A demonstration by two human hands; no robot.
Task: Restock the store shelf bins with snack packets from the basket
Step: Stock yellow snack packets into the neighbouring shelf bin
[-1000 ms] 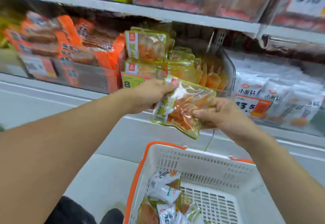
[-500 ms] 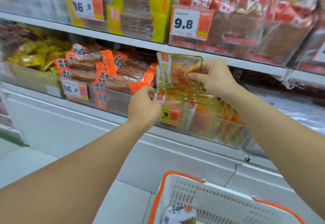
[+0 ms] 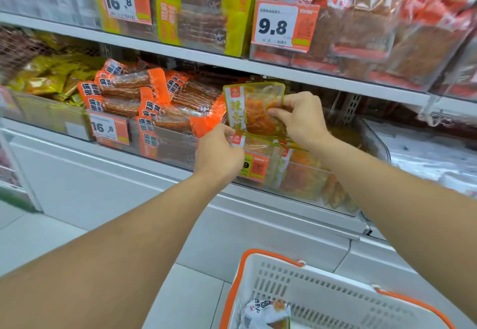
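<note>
A clear snack packet with a yellow-green border and orange strips inside point(image 3: 251, 108) stands upright at the front of a clear shelf bin point(image 3: 320, 176) holding several like packets. My right hand point(image 3: 299, 118) grips the packet's right side, thumb on its face. My left hand point(image 3: 219, 153) pinches the packet's lower left corner, at the bin's front left. Low in the frame is the white basket with orange handles point(image 3: 333, 295); one white packet point(image 3: 265, 314) shows inside it.
Left of the bin sits a bin of orange packets point(image 3: 144, 101) with a 16.8 tag, and yellow packets point(image 3: 51, 75) beyond. The shelf above point(image 3: 232, 63) hangs close over the bins, carrying red and yellow packs with a 9.8 tag. White packets point(image 3: 433, 153) lie at right.
Both hands lifted the packet from above the basket up to the shelf bin. Over the last half second it dropped slightly into the bin's front, and my left hand took its lower corner.
</note>
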